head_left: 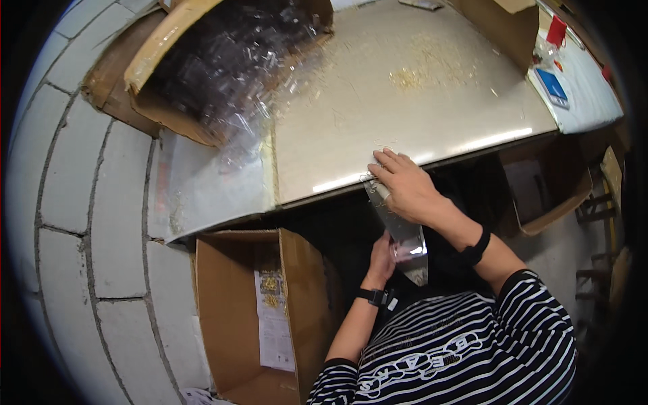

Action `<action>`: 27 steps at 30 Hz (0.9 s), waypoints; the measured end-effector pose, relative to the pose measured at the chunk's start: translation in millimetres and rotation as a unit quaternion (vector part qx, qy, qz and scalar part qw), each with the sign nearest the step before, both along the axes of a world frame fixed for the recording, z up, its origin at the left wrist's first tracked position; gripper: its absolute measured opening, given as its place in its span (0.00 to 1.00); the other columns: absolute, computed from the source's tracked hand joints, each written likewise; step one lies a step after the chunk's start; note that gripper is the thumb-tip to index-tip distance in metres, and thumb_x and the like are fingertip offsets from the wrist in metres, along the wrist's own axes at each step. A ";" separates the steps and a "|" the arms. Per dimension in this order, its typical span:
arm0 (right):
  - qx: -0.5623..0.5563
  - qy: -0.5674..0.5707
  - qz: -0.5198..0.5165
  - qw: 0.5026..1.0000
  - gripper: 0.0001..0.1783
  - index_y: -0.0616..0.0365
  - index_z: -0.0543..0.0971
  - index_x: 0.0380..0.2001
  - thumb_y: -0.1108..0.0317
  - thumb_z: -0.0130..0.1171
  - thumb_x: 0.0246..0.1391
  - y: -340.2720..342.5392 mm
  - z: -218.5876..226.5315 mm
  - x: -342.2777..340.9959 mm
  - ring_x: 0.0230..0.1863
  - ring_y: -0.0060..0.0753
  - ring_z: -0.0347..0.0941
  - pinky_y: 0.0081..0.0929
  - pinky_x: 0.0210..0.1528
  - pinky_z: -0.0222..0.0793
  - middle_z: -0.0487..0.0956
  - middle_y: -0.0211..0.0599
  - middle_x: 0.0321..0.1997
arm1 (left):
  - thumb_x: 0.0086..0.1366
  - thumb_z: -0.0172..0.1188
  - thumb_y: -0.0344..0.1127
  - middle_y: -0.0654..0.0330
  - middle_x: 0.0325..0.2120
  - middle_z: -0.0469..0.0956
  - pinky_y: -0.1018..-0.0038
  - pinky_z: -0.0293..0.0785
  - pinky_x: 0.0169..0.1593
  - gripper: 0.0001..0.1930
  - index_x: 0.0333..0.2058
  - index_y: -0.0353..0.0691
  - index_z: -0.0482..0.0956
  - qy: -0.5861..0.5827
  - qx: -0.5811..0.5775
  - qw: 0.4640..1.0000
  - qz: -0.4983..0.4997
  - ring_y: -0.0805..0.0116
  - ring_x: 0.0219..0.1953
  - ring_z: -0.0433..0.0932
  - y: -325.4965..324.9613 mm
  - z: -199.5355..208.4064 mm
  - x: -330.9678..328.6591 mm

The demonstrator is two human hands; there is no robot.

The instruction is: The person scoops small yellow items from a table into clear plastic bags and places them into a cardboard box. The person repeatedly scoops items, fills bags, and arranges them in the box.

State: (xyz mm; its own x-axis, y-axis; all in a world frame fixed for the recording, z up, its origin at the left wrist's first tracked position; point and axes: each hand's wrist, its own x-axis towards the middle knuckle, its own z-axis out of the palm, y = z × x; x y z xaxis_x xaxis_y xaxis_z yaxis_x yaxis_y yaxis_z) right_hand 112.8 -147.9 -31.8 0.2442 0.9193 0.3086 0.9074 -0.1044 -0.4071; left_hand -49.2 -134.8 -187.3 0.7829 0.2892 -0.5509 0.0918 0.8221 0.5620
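My left hand (383,261) is closed on the side of a shiny, tapered, trough-like piece (399,226), metal or clear plastic; I cannot tell which. It slants from the table's front edge down toward my lap. My right hand (408,189) reaches over its upper end, fingers stretched out toward the table edge. A few thin golden wire-like bits (370,179) show by the right fingertips at that upper end. Whatever lies under the right palm is hidden. More fine golden bits (412,77) are scattered across the pale tabletop (351,115).
A tipped cardboard box (135,71) spills small clear plastic pieces (243,88) on the left. Below stands an open carton (226,304) with a paper sheet inside. A blue-screened device (553,86) lies at far right, beside another cardboard piece (503,30). Blocks form the left wall (67,162).
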 end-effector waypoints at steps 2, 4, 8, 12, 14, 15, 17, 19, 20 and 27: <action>0.044 0.001 0.031 0.999 0.25 0.63 0.71 0.50 0.79 0.52 0.43 -23.9 7.9 -2.9 0.63 0.49 0.59 0.40 0.64 0.57 0.67 0.48 0.59 | 0.70 0.38 0.54 0.47 0.45 0.75 0.69 0.81 0.31 0.28 0.55 0.34 0.63 -0.012 0.001 1.000 -0.003 0.51 0.37 0.81 -0.3 -1.6 -4.5; 0.062 0.063 0.049 0.995 0.23 0.63 0.73 0.47 0.80 0.53 0.43 -52.2 8.5 2.3 0.59 0.48 0.64 0.38 0.60 0.62 0.70 0.47 0.56 | 0.71 0.37 0.53 0.48 0.45 0.76 0.69 0.81 0.31 0.27 0.55 0.34 0.64 -0.039 0.008 0.999 -0.009 0.53 0.37 0.82 -2.5 6.0 -4.0; 0.051 0.192 0.020 0.980 0.18 0.63 0.77 0.42 0.82 0.55 0.43 -99.3 -1.0 3.1 0.49 0.48 0.73 0.34 0.49 0.72 0.76 0.45 0.48 | 0.71 0.36 0.44 0.49 0.42 0.77 0.75 0.82 0.28 0.22 0.52 0.33 0.66 0.002 0.018 1.000 0.006 0.58 0.36 0.82 -10.7 -4.2 -0.5; -0.025 0.223 0.016 0.974 0.16 0.65 0.77 0.41 0.83 0.55 0.46 -124.4 -10.7 3.1 0.44 0.48 0.75 0.33 0.46 0.72 0.78 0.47 0.42 | 0.69 0.39 0.37 0.54 0.35 0.79 0.71 0.81 0.28 0.16 0.45 0.32 0.71 -0.008 0.021 0.999 -0.042 0.66 0.34 0.81 -8.4 -15.8 -3.3; -0.018 0.237 0.040 0.971 0.16 0.65 0.76 0.41 0.83 0.54 0.45 -125.0 -17.1 -2.8 0.43 0.50 0.75 0.34 0.45 0.72 0.78 0.47 0.42 | 0.69 0.41 0.37 0.55 0.36 0.78 0.72 0.81 0.28 0.15 0.45 0.33 0.71 -0.023 0.027 0.999 -0.031 0.67 0.34 0.81 -6.5 -23.7 -10.6; -0.017 0.241 0.049 0.969 0.16 0.66 0.76 0.41 0.83 0.54 0.45 -126.8 -20.6 -3.5 0.43 0.50 0.75 0.35 0.44 0.72 0.77 0.48 0.42 | 0.69 0.41 0.38 0.55 0.36 0.78 0.72 0.81 0.28 0.15 0.44 0.33 0.71 -0.018 0.030 0.999 -0.007 0.67 0.34 0.81 -10.7 -19.5 -9.6; -0.019 0.248 0.060 0.967 0.15 0.67 0.76 0.40 0.82 0.53 0.45 -126.4 -26.6 -7.5 0.43 0.50 0.75 0.35 0.46 0.71 0.78 0.49 0.41 | 0.70 0.42 0.39 0.55 0.37 0.77 0.73 0.80 0.27 0.16 0.44 0.33 0.71 -0.015 0.032 0.999 0.006 0.67 0.33 0.80 -15.9 -10.4 -10.0; -0.029 0.269 0.064 0.961 0.16 0.68 0.76 0.40 0.82 0.53 0.44 -123.0 -32.1 -12.8 0.43 0.50 0.75 0.35 0.46 0.71 0.77 0.49 0.41 | 0.71 0.43 0.42 0.55 0.38 0.77 0.74 0.80 0.27 0.17 0.44 0.33 0.71 -0.016 0.031 0.999 -0.015 0.67 0.32 0.80 -15.1 2.2 -17.5; -0.022 0.262 0.068 0.962 0.16 0.68 0.76 0.41 0.82 0.53 0.45 -122.8 -36.1 -16.9 0.44 0.50 0.75 0.36 0.47 0.71 0.77 0.50 0.41 | 0.71 0.43 0.44 0.55 0.37 0.77 0.74 0.80 0.27 0.18 0.45 0.33 0.70 -0.015 0.029 0.999 -0.028 0.68 0.33 0.80 -15.3 -2.9 -23.0; -0.043 0.311 -0.023 0.949 0.15 0.69 0.74 0.45 0.76 0.53 0.53 -116.3 -36.2 -27.8 0.49 0.47 0.74 0.32 0.50 0.69 0.76 0.52 0.47 | 0.71 0.42 0.44 0.54 0.34 0.79 0.76 0.81 0.24 0.19 0.45 0.32 0.71 -0.041 0.126 0.991 0.035 0.68 0.29 0.82 -12.5 58.8 -39.5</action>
